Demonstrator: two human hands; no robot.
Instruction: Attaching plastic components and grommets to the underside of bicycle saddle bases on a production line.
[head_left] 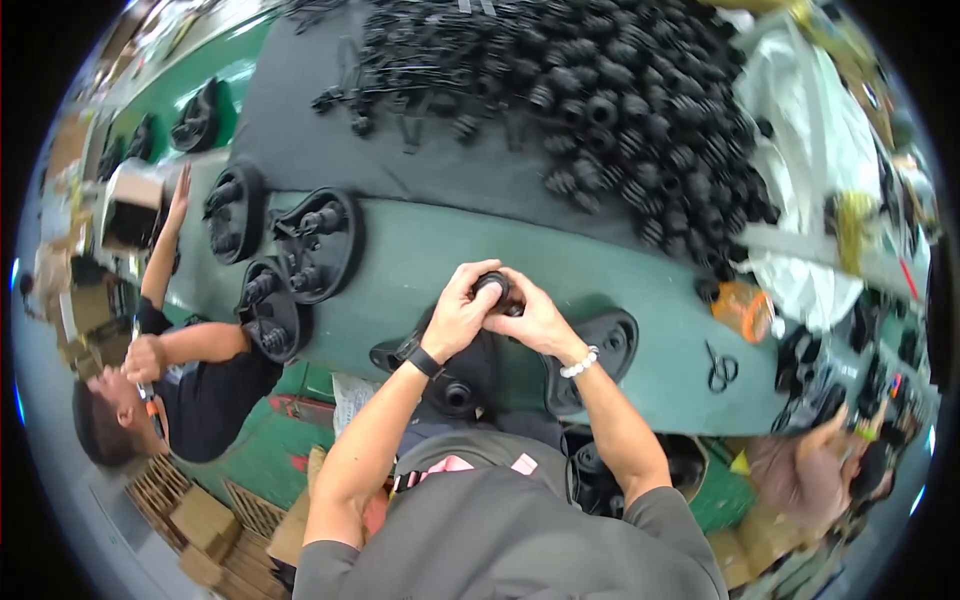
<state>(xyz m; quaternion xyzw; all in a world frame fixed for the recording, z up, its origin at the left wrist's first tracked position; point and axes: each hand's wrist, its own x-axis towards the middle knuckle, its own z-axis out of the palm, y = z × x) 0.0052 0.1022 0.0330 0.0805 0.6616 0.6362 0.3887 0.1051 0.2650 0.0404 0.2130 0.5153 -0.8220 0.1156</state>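
In front of my body, above the green table [440, 245], both my hands grip one small round black part. My left hand [457, 322] has its fingers wrapped round the black part [491, 284], thumb pressed on its top. On its other side, my right hand [541, 322] closes round the same part. Most of it is hidden by fingers, though it looks like the ribbed black bellows in the pile. Below my hands a black moulded housing [458, 395] lies at the table's near edge. Another oval black housing [608, 340] rests by my right wrist.
A large heap of ribbed black bellows [640, 110] covers the far right, beside thin black cable-like parts [430, 60]. Several oval black housings [325, 245] stand left. Scissors [720, 368] and an orange bag [742, 308] lie right. Co-workers [215, 385] are at both sides.
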